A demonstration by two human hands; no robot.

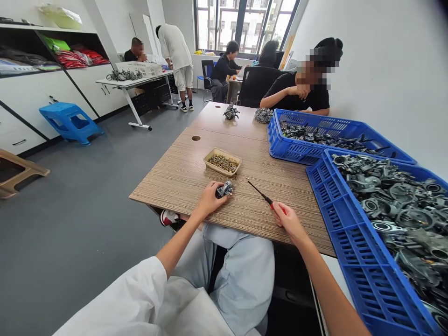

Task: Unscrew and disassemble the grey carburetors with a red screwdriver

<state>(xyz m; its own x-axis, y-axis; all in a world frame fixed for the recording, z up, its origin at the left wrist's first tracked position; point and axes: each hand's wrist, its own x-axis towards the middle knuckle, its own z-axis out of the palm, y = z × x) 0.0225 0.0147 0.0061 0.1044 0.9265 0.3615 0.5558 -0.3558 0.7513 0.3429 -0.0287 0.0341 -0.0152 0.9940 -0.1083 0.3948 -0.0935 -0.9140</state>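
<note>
My left hand [211,199] is closed around a small grey metal casting [226,188], which looks like a carburetor body, close to the table's front edge. In my right hand [285,218] is a screwdriver [259,192] with a red and black handle and a dark shaft. Its tip points away to the upper left, apart from the casting, and something small and brass-coloured seems to sit on it. Just beyond the casting stands a beige tray [210,167] holding many small brass-coloured parts.
Two blue crates [345,252] [280,140] of metal and dark parts line the right side of the wooden table [168,182]. Another metal assembly [231,112] lies at the far end, near a seated person [297,95]. A blue stool [72,121] stands on the floor at left.
</note>
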